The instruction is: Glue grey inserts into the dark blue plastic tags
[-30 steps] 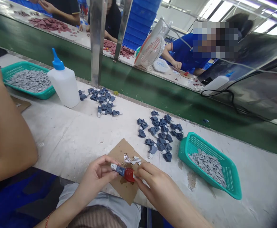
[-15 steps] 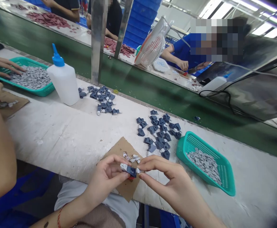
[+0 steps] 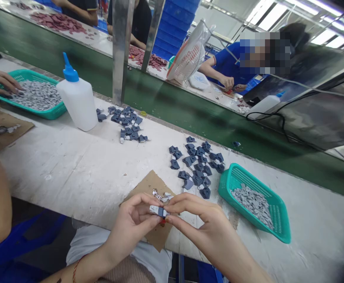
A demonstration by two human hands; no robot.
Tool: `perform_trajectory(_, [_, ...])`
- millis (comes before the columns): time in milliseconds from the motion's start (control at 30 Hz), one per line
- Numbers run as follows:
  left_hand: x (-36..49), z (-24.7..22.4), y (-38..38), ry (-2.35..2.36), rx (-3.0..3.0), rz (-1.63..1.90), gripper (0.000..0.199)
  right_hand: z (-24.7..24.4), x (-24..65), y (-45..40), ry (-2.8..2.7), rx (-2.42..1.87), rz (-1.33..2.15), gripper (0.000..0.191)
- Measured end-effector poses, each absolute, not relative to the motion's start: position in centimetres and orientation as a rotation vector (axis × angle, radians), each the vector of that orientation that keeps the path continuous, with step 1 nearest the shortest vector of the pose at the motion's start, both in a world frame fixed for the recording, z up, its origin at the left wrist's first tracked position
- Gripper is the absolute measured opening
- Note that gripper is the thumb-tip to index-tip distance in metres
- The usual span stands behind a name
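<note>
Over a square of brown cardboard (image 3: 152,184), my left hand (image 3: 135,218) is closed on a dark blue plastic piece (image 3: 160,212) with a light grey part at its left end. My right hand (image 3: 194,216) pinches a small light grey piece (image 3: 165,213) against the blue piece's right end, and its fingertips hide most of it. Something red shows just under the fingers. Several light grey pieces and shiny bits (image 3: 160,195) lie on the cardboard behind my hands.
Dark blue pieces (image 3: 198,165) lie scattered ahead, beside a green basket (image 3: 284,220) of grey pieces. Farther left are more blue pieces (image 3: 127,118), a white squeeze bottle (image 3: 79,104) and a second green basket (image 3: 55,114) with a co-worker's hand in it. Another person works across the green divider.
My right hand has moved left, bringing the small grey piece from just beside the dark blue piece to its right end. The co-worker's hand in the left basket has shifted slightly left.
</note>
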State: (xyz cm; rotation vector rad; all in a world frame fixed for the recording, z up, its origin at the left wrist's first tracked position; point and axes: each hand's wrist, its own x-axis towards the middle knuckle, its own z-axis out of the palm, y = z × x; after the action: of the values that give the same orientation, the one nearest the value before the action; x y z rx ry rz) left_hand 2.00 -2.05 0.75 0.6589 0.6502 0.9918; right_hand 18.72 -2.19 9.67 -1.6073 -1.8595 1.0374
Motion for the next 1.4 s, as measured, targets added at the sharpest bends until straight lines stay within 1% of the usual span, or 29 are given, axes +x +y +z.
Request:
perform_trajectory(67, [2.0,0.8,-2.1,0.617,0.647,1.014,0.012,9.7,18.8,-2.1,-1.747,-1.638,1.193,0.007])
perform_trajectory(100, [2.1,0.8,-2.1,0.603,0.638,1.023,0.013,9.6,18.9,-2.1,-1.658,-1.642,1.271,0.01])
perform_trajectory(267, [2.3,1.7,-1.8,0.568,0.64,1.045,0.013,8.1,18.0,-2.7,-1.249,-1.539,1.418,0.037])
perform_trajectory(333, [2.5,2.0,-1.7,0.516,0.612,1.009,0.011,7.2,17.2,-3.0,-1.151,-1.466,1.515,0.043])
perform_trajectory(400, [2.6,2.1,-1.6,0.513,0.601,0.996,0.01,6.5,16.4,-3.2,-1.045,-1.403,1.58,0.042])
perform_trajectory(467, [2.8,2.0,-1.6,0.584,0.64,1.032,0.011,6.0,15.8,-3.2,-0.97,-1.363,1.559,0.039])
perform_trajectory(600, [3.1,1.5,-1.5,0.666,0.744,1.129,0.011,6.0,15.3,-3.3,-0.958,-1.34,1.422,0.037])
perform_trajectory(800, [3.6,2.1,-0.1,0.613,0.894,1.128,0.012,6.4,16.0,-2.9,-1.024,-1.395,1.224,0.04])
perform_trajectory(867, [4.0,2.5,0.6,0.582,0.944,1.125,0.014,6.5,16.4,-2.6,-0.984,-1.345,1.266,0.041])
perform_trajectory(967, [4.8,3.2,1.4,0.632,1.024,1.095,0.016,6.5,17.1,-2.0,-0.893,-1.258,1.344,0.038])
perform_trajectory(1067, [5.9,4.2,2.7,0.685,1.088,0.986,0.014,6.2,18.2,-1.3,-0.79,-1.307,1.301,0.04])
perform_trajectory(1167, [7.3,5.3,6.6,0.779,1.257,0.893,0.011,5.3,19.6,-0.8,-0.744,-1.375,1.219,0.055])
perform_trajectory(1233, [8.3,5.7,11.2,0.931,1.404,0.913,0.012,4.6,20.9,-0.9,-0.706,-1.431,1.139,0.061])
perform_trajectory(1300, [9.3,5.7,17.0,1.059,1.467,0.943,0.018,3.7,22.8,-1.6,-0.646,-1.519,1.03,0.061])
perform_trajectory(1400, [10.8,5.1,25.6,1.292,1.603,0.92,0.021,2.4,26.8,-3.6,-0.662,-1.729,0.798,0.056])
